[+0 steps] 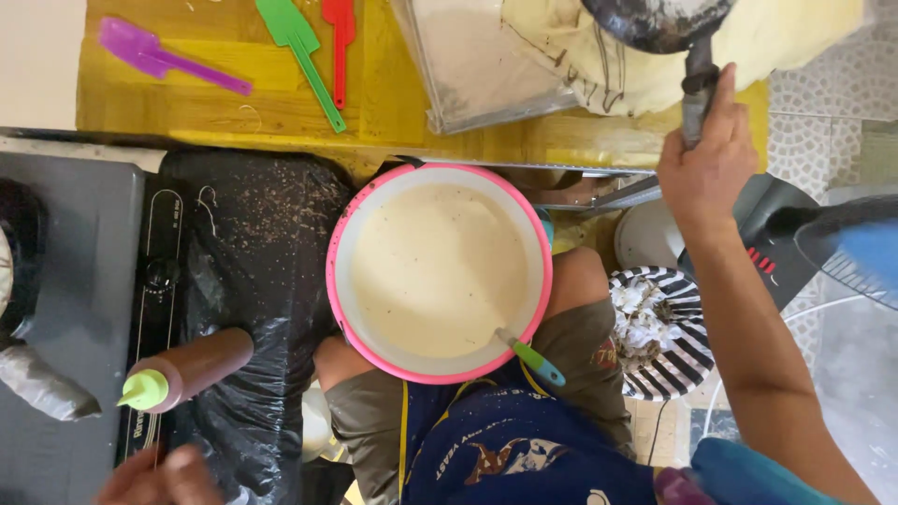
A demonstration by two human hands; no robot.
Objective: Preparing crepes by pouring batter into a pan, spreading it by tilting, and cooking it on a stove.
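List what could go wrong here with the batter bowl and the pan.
The bowl of batter sits on the person's knees, not on a table; a shift of the legs could tip it.

The right hand holds the pan by its handle, out over the cloth and tray; drips could land there.

The squeeze bottle lies on its side on the black plastic near the left hand; it could roll or leak.

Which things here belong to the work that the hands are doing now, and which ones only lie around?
In use:
- right hand, gripping the pan handle
- dark frying pan
- pink-rimmed bowl of pale batter, with a green-handled utensil in it
- left hand, near the brown squeeze bottle

Lying about:
- purple spatula
- green spatula
- red spatula
- striped bowl
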